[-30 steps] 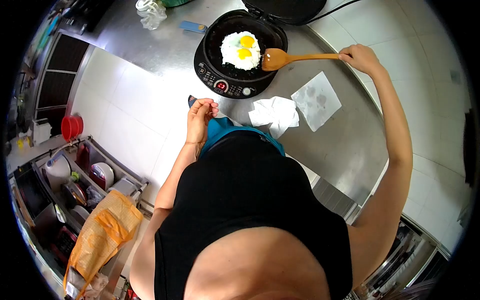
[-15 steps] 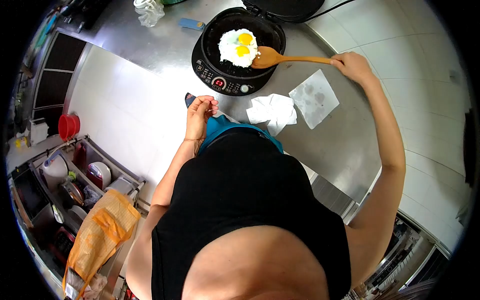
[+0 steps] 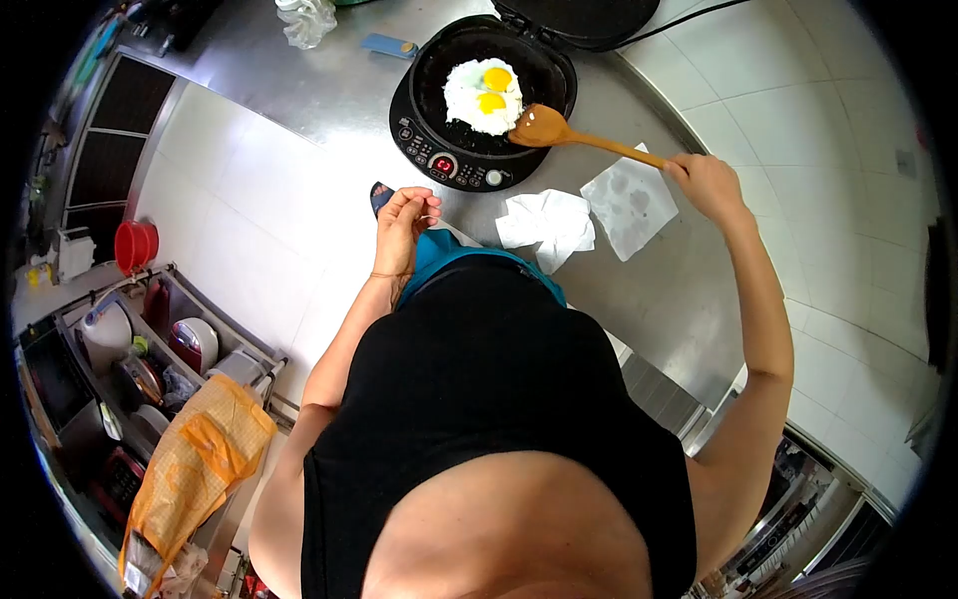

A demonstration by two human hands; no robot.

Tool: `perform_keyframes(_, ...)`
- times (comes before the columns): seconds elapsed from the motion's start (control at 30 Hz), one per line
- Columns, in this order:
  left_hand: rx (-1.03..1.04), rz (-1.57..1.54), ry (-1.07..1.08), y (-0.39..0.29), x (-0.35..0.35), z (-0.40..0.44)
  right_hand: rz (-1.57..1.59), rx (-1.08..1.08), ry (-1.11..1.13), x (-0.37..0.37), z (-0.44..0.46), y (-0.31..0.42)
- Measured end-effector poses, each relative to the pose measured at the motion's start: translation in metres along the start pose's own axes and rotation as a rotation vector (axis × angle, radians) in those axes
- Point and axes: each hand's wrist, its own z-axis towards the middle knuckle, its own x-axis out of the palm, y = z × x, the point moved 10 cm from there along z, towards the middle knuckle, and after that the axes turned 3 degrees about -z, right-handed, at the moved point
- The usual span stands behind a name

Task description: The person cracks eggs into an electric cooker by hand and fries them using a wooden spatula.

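Observation:
My right hand [image 3: 711, 190] is closed round the handle end of a wooden spatula [image 3: 599, 143]. The spatula's blade rests at the right edge of the black electric griddle [image 3: 467, 150], close to the lower right of two fried eggs [image 3: 465, 108]. Both yolks are whole and yellow, and the whites are joined. In front of my waist, beside the counter edge, my left hand [image 3: 402, 222] is held with its fingers curled and pinched together. Whatever may be between those fingers is too small to make out.
The griddle's lid [image 3: 589, 15] is raised at the back, its cord [image 3: 689, 22] running right. A crumpled white tissue [image 3: 547, 225] and a stained paper sheet [image 3: 629, 208] lie on the steel counter [image 3: 659, 309]. A blue-handled object [image 3: 387, 46] lies left of the griddle.
My right hand has moved down towards me, tilting the spatula's handle lower and drawing its blade slightly away from the eggs. My left hand keeps nearly the same pose.

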Motion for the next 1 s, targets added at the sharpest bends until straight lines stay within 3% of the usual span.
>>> perform_keyframes(0.5, -0.004, 0.011, 0.008, 0.000, 0.003, 0.003, 0.000, -0.185, 0.068, 0.030, -0.041, 0.057)
perform_keyframes(0.6, -0.007, 0.008, 0.006, 0.001, 0.002, 0.004, 0.186, -0.203, 0.275, 0.041, -0.053, 0.060)
perform_keyframes(0.7, -0.019, 0.002, 0.013, 0.005, 0.002, 0.006, 0.653, -0.190, 0.388, 0.049, -0.066, 0.072)
perform_keyframes(1.0, -0.032, 0.078, 0.056, 0.004, 0.013, 0.004, 0.865, -0.194, 0.459, 0.062, -0.063, 0.102)
